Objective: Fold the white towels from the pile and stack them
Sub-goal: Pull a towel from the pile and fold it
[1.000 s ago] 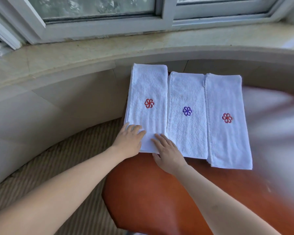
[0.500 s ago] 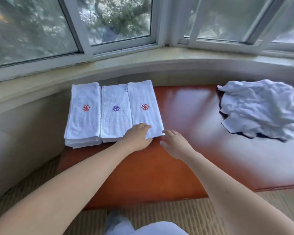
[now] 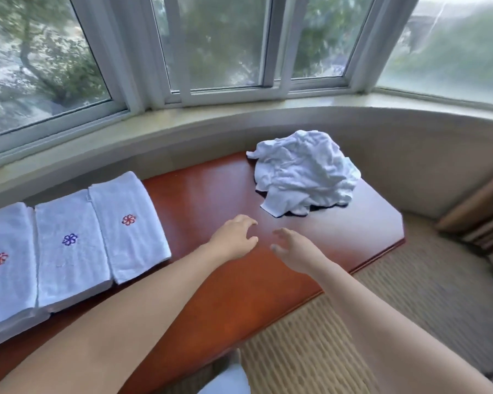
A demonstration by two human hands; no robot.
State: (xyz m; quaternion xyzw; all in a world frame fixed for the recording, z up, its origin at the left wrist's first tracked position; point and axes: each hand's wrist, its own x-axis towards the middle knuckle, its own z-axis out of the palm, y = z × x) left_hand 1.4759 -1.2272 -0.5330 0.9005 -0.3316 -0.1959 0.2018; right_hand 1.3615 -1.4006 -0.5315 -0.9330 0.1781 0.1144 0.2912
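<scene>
- Both hands, left hand (image 3: 234, 240) and right hand (image 3: 293, 253), are empty, fingers relaxed.
- Crumpled white towel pile (image 3: 305, 173) lies ahead on the red-brown wooden table (image 3: 211, 200).
- Pinch one towel's corner; lift it alone.

A hotel-like room is suggested: a bay window (image 3: 217, 44) at 12 o'clock, carpet (image 3: 410, 302) (ribbed, beige), a polished bench (image 3: 211, 194).

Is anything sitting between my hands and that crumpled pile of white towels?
Nothing visible: only bare reddish-brown wooden table lies between the left hand, the right hand and the crumpled pile of white towels.
</scene>
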